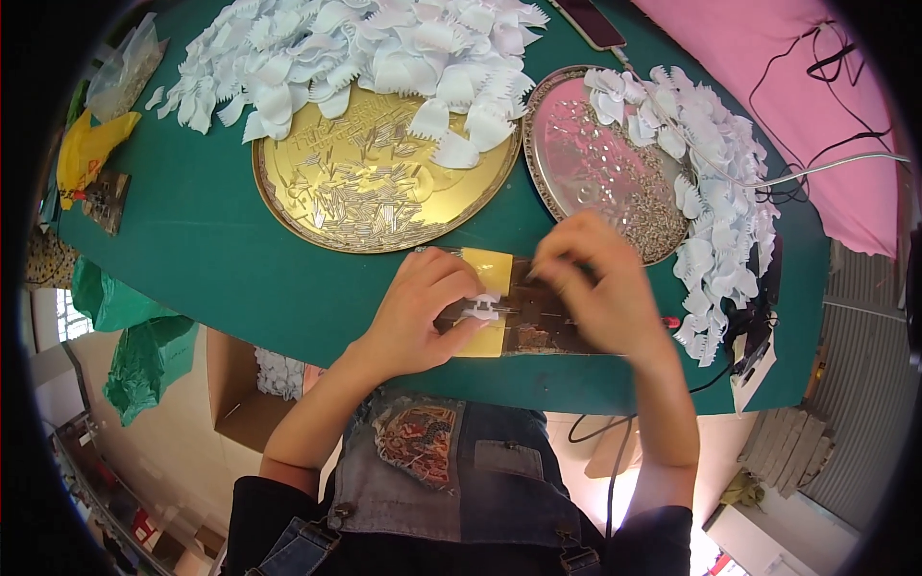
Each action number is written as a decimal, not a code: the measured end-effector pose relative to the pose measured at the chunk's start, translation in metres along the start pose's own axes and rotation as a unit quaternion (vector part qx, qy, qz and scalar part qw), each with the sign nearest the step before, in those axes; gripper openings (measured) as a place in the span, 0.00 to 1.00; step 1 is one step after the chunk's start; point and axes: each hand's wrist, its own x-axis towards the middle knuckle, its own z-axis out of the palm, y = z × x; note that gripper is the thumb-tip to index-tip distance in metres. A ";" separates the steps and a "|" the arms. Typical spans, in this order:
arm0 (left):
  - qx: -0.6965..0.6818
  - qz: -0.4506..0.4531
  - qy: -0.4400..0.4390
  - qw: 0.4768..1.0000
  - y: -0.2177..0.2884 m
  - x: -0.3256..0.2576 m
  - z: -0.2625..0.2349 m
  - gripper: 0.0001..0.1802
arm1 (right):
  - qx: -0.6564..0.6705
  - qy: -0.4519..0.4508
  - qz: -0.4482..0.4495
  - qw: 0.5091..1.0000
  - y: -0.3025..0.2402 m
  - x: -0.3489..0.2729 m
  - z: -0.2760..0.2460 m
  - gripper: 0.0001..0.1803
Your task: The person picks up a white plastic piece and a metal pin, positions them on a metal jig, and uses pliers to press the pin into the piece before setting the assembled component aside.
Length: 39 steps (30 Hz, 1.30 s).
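Observation:
My left hand [418,312] is closed, thumb and fingers bracketing a small white toothed plastic piece [485,305]. That piece sits over a dark flat board [552,326] with a yellow patch [488,274] on it. Slightly blurred, my right hand [600,278] hovers above the board's right part. Its thumb and forefinger are pinched together, and a tiny dark thing at their tips is too small to name. Beyond the hands, a round gold tray [461,197] carries many thin metal pins [370,202]. Beside it, an oval silver tray [562,178] bears small shiny metal bits [639,202].
White toothed plastic pieces [384,48] are heaped over the gold tray's far side. More of them [715,230] line the right edge. A phone [591,24] lies at the back, its white cable [816,171] crossing the right side. Pink cloth [768,58] covers the far right.

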 end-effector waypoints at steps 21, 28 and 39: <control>-0.009 -0.010 -0.012 1.000 -0.001 0.002 0.000 0.15 | -0.053 -0.046 -0.025 0.997 -0.017 -0.009 0.038 0.06; -0.006 -0.001 0.001 1.000 -0.001 0.001 0.002 0.15 | -0.052 -0.024 -0.039 0.998 -0.016 -0.007 0.039 0.04; -0.007 -0.006 -0.004 1.000 -0.002 0.002 0.002 0.15 | -0.096 0.002 -0.070 0.993 -0.020 -0.011 0.044 0.06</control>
